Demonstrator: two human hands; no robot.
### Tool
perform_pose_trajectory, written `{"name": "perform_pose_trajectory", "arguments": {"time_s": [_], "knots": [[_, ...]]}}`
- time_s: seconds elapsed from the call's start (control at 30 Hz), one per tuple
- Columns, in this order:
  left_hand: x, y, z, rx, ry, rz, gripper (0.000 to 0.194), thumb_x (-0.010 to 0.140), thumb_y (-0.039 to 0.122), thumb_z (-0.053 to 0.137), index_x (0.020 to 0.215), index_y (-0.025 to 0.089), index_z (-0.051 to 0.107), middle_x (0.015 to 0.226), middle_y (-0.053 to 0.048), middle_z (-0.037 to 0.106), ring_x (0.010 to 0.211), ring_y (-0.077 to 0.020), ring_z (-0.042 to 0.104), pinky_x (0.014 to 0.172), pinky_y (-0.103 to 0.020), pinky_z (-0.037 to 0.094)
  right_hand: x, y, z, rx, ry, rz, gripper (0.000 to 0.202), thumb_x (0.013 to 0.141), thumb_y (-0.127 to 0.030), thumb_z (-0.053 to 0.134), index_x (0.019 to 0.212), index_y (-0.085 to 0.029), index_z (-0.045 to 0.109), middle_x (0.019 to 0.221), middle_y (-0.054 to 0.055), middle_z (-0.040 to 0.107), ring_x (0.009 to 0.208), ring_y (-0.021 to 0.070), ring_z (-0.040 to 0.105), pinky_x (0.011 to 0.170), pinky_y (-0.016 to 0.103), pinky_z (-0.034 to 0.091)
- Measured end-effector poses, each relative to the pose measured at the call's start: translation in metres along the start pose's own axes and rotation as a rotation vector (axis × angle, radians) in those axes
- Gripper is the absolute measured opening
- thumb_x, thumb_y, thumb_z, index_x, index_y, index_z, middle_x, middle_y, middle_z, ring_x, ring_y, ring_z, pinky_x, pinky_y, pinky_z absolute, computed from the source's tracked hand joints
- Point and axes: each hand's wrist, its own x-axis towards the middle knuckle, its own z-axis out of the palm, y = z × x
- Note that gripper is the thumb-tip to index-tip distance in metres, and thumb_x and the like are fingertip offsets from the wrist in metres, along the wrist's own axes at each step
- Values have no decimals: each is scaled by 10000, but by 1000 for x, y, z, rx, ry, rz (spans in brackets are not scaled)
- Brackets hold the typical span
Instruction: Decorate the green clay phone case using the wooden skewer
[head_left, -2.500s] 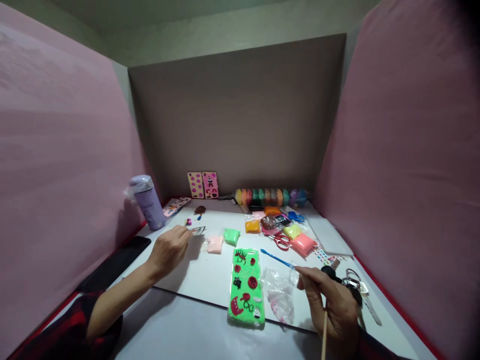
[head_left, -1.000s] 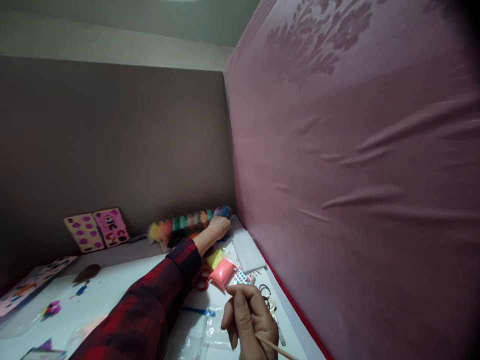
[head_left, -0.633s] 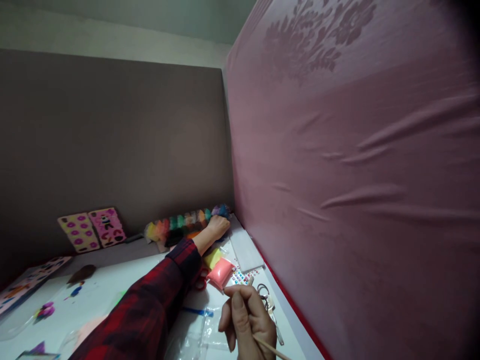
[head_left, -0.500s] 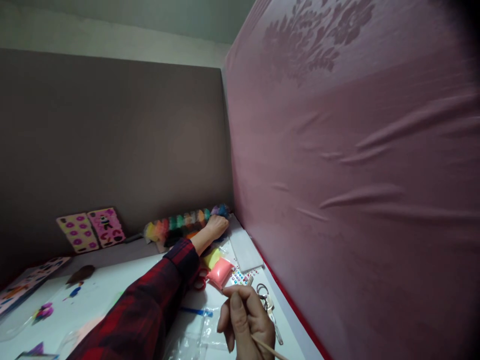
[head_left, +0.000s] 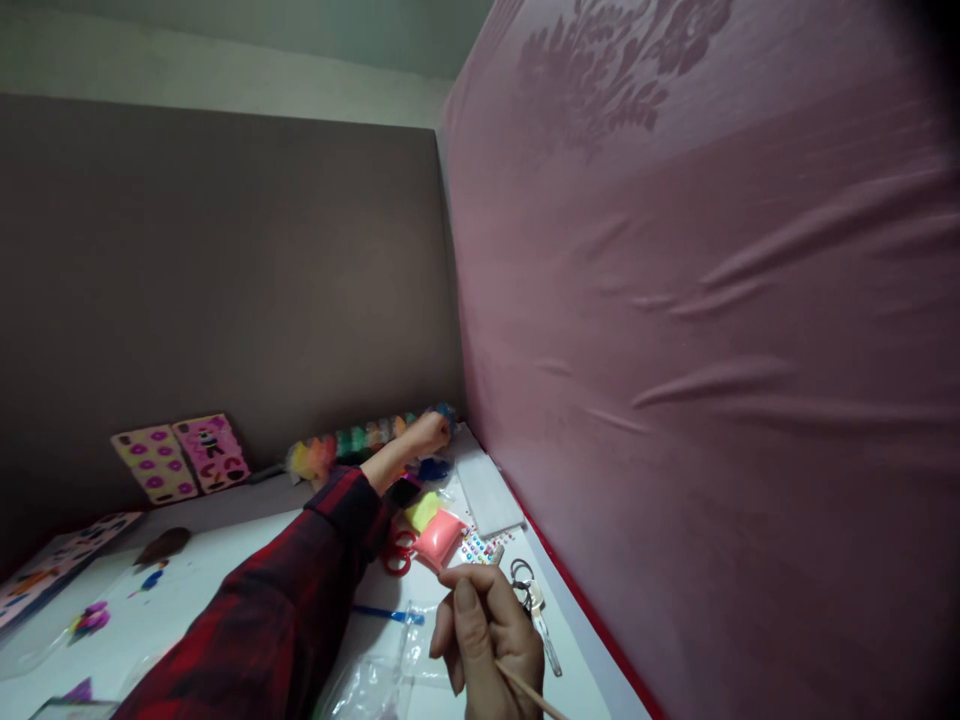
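Note:
My left hand (head_left: 430,432), in a red and dark plaid sleeve, reaches to the far right end of a row of small multicoloured packets (head_left: 352,441) along the back wall. Its fingers are curled closed among the blue packets there, and what they grip is hidden. Nearer, my right hand (head_left: 487,630) is closed round a thin wooden stick (head_left: 529,690), whose tail points to the lower right. Just beyond this hand lie a coral-pink packet (head_left: 439,539), a yellow packet (head_left: 424,510) and red-handled scissors (head_left: 398,552).
A sheet of coloured gems (head_left: 475,548), keys (head_left: 534,597) and a white slab (head_left: 487,495) lie on the right. A blue tool (head_left: 390,614) rests near clear plastic bags (head_left: 367,690). Two painted panels (head_left: 180,458) lean at the back left. Pink fabric (head_left: 675,350) rises along the right.
My left hand and forearm have shifted slightly up and left, uncovering more of a dark blue item below the wrist. My right hand keeps its hold on the stick.

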Motion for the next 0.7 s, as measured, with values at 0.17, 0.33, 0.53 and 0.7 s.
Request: {"name": "perform_pose_trajectory", "arguments": {"time_s": [0.17,0.33,0.53,0.7], "knots": [[9,-9,-2,-224,-237,-318,229,878,317,545,958,109,601,868,-35,631,700,-125,604,620,-282,517,-2,-2,1,-21,13,11,385,869,-520,464,843,-169,621,481,-19,509,380,69,331,366,190,204],[6,-6,-16,-409,-359,-470,214,895,311,523,909,108,591,756,-1,599,570,-80,552,512,-218,479,-2,-3,-2,-43,-18,13,375,879,-507,449,863,-169,612,510,-13,506,416,71,322,400,202,195],[-4,19,-66,-628,-312,-447,160,812,251,601,734,114,570,481,60,513,349,-39,402,354,-163,303,-1,-6,-6,-27,-68,-28,353,864,-497,480,888,-161,587,546,-20,497,439,75,330,415,206,219],[-41,50,-116,-757,-254,-408,125,799,219,602,739,134,533,491,46,560,334,-24,416,338,-137,267,-5,-12,-9,-88,-56,-92,269,884,-418,484,903,-173,594,579,-20,498,511,101,415,453,210,304]]}}
